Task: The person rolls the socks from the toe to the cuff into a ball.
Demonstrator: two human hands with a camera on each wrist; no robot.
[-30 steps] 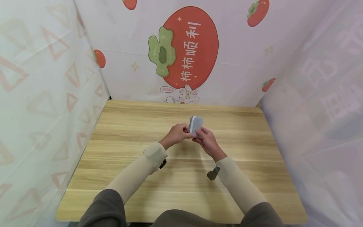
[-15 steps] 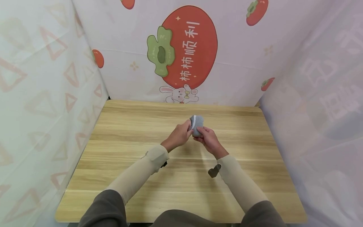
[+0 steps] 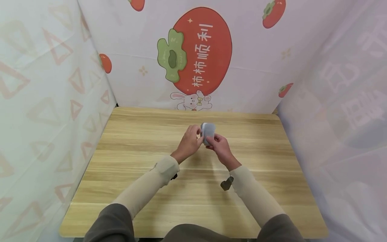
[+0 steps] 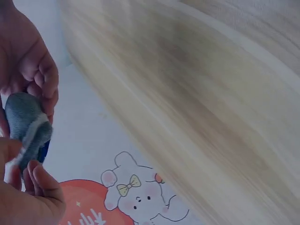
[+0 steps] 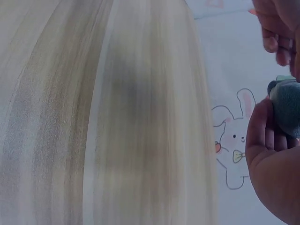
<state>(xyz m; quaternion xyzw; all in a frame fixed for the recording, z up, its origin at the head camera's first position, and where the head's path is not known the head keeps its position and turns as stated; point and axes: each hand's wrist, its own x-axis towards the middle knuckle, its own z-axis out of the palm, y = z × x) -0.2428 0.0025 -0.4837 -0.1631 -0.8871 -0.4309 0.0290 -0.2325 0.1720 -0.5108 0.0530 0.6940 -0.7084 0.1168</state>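
Note:
A folded grey-blue knit sock (image 3: 210, 130) with a white band along its left side is held up over the back part of the table. My right hand (image 3: 222, 148) grips it from the right, thumb on the front face. My left hand (image 3: 187, 143) is at its left edge, thumb and fingertips at the white band. In the left wrist view the sock (image 4: 23, 112) appears as a ribbed bundle with the left fingers (image 4: 44, 178) at its lower end. In the right wrist view the right hand (image 5: 267, 154) cups the sock (image 5: 287, 108), partly cut off by the frame.
The wooden table (image 3: 145, 208) lies under both forearms. A white cloth wall (image 3: 254, 77) with a printed red persimmon and rabbit stands at its back edge. Cloth walls also close in the left and right sides. Dark wrist cameras (image 3: 226, 183) hang below the sleeves.
The left hand closed over the sock's left edge half a second ago; its fingers have since risen and spread slightly there. The sock has shifted slightly left, still in the right hand.

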